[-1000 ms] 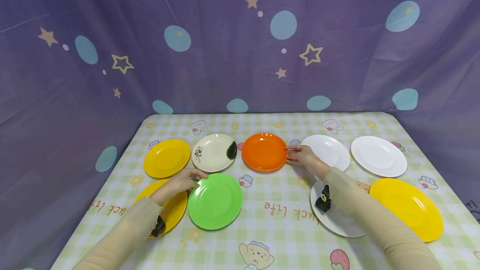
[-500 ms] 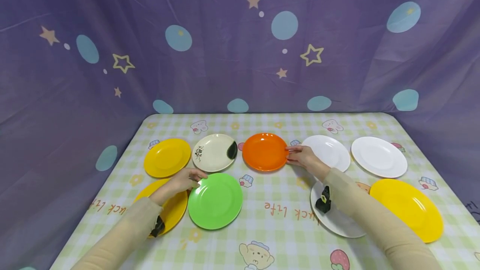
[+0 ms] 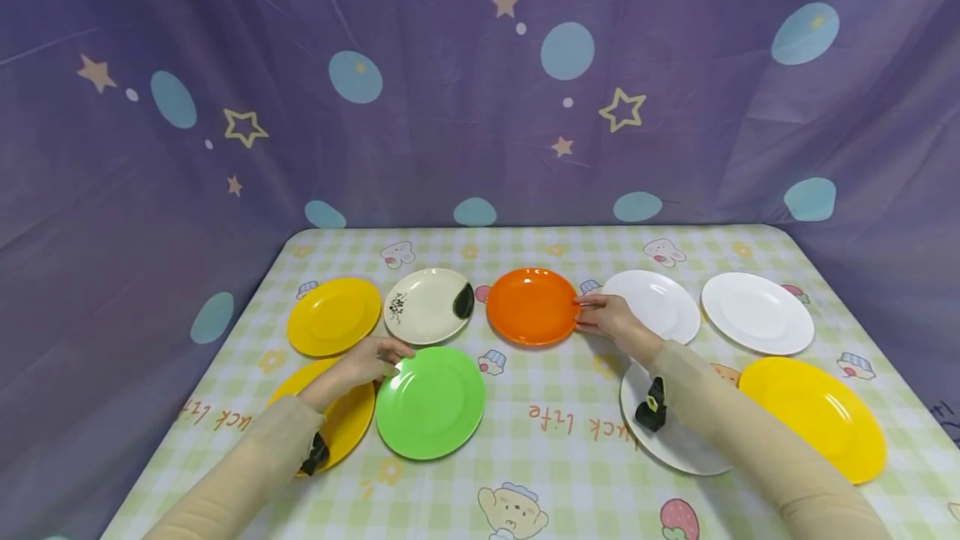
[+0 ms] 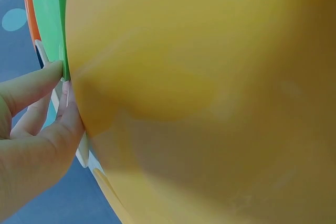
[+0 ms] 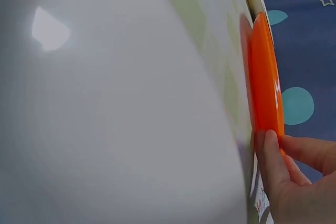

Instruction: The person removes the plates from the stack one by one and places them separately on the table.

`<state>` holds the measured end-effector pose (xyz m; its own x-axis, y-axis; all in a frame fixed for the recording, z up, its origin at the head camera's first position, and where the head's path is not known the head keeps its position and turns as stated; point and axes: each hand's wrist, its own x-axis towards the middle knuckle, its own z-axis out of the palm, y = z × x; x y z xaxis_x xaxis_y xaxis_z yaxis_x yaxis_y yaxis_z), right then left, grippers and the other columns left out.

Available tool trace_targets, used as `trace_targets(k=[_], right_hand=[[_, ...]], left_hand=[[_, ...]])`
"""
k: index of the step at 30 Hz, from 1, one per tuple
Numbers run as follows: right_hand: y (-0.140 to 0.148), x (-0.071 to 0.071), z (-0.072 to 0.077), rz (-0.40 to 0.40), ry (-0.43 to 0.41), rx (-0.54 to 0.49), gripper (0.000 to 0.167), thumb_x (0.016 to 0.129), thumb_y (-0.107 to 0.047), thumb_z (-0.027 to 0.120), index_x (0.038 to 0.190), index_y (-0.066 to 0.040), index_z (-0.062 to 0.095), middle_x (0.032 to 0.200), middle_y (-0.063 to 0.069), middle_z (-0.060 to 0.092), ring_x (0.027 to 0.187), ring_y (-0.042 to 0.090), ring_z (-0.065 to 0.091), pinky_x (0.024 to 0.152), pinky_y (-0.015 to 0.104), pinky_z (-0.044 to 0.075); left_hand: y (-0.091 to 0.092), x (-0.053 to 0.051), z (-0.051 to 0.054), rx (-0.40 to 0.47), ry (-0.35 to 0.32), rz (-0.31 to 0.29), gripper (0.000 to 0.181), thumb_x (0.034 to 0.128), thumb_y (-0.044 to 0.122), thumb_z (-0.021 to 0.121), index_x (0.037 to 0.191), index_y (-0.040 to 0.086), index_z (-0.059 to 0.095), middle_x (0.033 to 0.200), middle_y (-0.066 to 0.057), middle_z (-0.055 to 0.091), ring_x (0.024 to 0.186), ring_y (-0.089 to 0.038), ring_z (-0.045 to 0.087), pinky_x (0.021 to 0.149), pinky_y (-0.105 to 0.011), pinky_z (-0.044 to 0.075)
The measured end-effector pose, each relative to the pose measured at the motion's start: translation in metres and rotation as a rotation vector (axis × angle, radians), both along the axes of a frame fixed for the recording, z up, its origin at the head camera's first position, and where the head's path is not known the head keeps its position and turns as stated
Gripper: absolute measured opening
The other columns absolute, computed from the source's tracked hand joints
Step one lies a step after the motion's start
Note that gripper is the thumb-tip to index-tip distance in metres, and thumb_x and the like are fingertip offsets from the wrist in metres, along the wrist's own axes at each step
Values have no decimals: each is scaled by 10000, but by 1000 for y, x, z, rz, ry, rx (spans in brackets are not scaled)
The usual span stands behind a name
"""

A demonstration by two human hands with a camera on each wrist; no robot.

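My right hand (image 3: 609,320) pinches the right rim of an orange plate (image 3: 532,307) in the back row. The right wrist view shows that orange plate (image 5: 266,77) edge-on, gripped between thumb and fingers. With my left hand (image 3: 369,361) I hold the upper left rim of a green plate (image 3: 431,403), thumb on top. In the left wrist view, the green plate (image 4: 50,14) lies beyond a yellow plate (image 4: 173,66), with my left fingers (image 4: 60,129) at its rim. The left forearm passes over the front yellow plate (image 3: 351,415) and hides part of it.
Left of the orange plate lie a cream plate (image 3: 430,307) with a dark leaf and a yellow plate (image 3: 334,317). Two white plates (image 3: 651,307) stand at the back right. Nearer are another white plate (image 3: 678,440), under my right forearm, and a yellow plate (image 3: 813,419).
The orange plate has shifted slightly to the right and nearer to me, together with my right hand. My left hand and the green plate show no visible movement.
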<state>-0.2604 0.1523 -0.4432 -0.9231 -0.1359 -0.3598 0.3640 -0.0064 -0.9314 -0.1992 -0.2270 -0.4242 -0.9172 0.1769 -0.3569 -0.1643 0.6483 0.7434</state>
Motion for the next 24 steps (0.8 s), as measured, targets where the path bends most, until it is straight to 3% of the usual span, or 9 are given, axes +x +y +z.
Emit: trace_targets(k=[3, 8, 13, 15, 16, 18, 20, 22, 24], right_hand=[[1, 2, -1, 17, 9, 1, 402, 837, 102, 469, 1232, 134, 401, 1131, 206, 510, 703, 97, 600, 801, 322, 496], [2, 3, -1, -8, -4, 1, 382, 844, 91, 477, 1219, 133, 418, 1050, 199, 552, 670, 95, 601, 781, 319, 504], [1, 6, 2, -31, -19, -4, 408, 829, 117, 484, 1229, 143, 404, 1385, 214, 291, 657, 68, 591, 774, 319, 502], [1, 7, 3, -35, -19, -5, 423, 824, 125, 487, 1235, 149, 390, 1437, 172, 195, 660, 55, 586, 774, 321, 500], [1, 8, 4, -42, -20, -2, 426, 816, 129, 496, 1231, 148, 397, 1425, 181, 223, 658, 56, 586, 768, 322, 502], [1, 9, 4, -53, -20, 9, 414, 811, 131, 504, 1216, 142, 418, 1318, 212, 401, 653, 64, 589, 756, 321, 508], [2, 9, 4, -56, -21, 15, 404, 811, 129, 505, 1208, 138, 428, 1093, 210, 574, 652, 73, 592, 751, 321, 511], [2, 10, 3, -60, -25, 19, 396, 811, 128, 507, 1200, 130, 440, 830, 143, 630, 642, 83, 595, 738, 316, 517], [3, 10, 2, -56, -23, 17, 401, 808, 133, 507, 1202, 135, 433, 733, 30, 614, 641, 87, 596, 727, 312, 521]], left_hand=[[0, 0, 0, 0, -3, 2, 294, 775, -93, 525, 1036, 11, 611, 832, -75, 556, 675, -160, 489, 541, -264, 449], [1, 0, 0, 3, -10, 7, 291, 780, -87, 524, 1039, 14, 609, 834, -78, 552, 675, -164, 487, 542, -267, 448], [0, 0, 0, 3, -12, 7, 290, 781, -83, 527, 1041, 15, 609, 838, -78, 552, 674, -162, 488, 545, -267, 450], [0, 0, 0, 3, -12, 6, 290, 781, -83, 527, 1041, 15, 608, 838, -78, 553, 675, -162, 488, 546, -267, 451], [0, 0, 0, 4, -12, 7, 290, 780, -83, 528, 1040, 15, 608, 838, -78, 553, 675, -162, 488, 546, -267, 450], [0, 0, 1, 4, -10, 3, 291, 779, -83, 528, 1042, 13, 606, 840, -78, 554, 672, -162, 488, 547, -266, 449], [0, 0, 1, 3, -8, -1, 291, 779, -82, 528, 1044, 12, 605, 840, -78, 553, 668, -161, 485, 544, -265, 447], [0, 0, 0, 3, -6, -2, 292, 777, -83, 531, 1041, 12, 607, 837, -76, 553, 661, -158, 483, 541, -262, 445], [0, 0, 0, 1, -2, -4, 291, 774, -85, 534, 1038, 12, 610, 832, -74, 552, 651, -155, 479, 535, -259, 441]])
